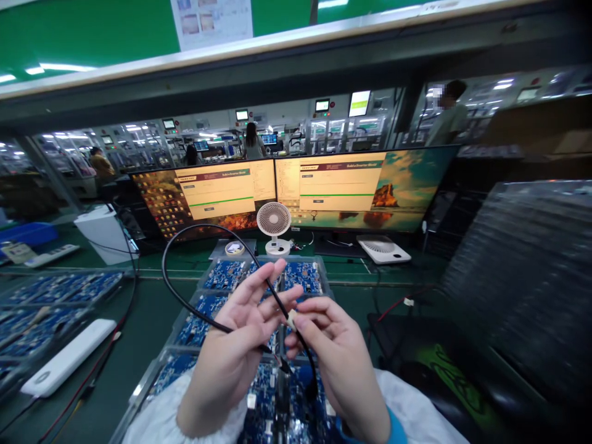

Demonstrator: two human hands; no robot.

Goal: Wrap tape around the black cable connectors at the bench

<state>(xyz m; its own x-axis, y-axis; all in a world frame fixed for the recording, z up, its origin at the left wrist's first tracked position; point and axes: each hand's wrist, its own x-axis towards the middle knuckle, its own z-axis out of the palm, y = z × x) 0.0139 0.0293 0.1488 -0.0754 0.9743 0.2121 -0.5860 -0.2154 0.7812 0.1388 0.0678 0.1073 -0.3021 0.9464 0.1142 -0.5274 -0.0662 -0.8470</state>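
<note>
A black cable rises in a loop over the trays of boards. My left hand faces palm up with its fingers spread, while its thumb lies over one stretch of the cable. Another stretch crosses in front of those fingers. Pinched between thumb and fingertips of my right hand is the cable, at a small off-white piece on it. Thin wires and a dark plug end hang between the hands. Below them, blue circuit boards lie in a clear plastic tray.
Two monitors stand behind a small white fan. At left are more boards in trays and a long white device with wires. Stacked clear trays rise at right. An overhead shelf spans the top; people are farther back.
</note>
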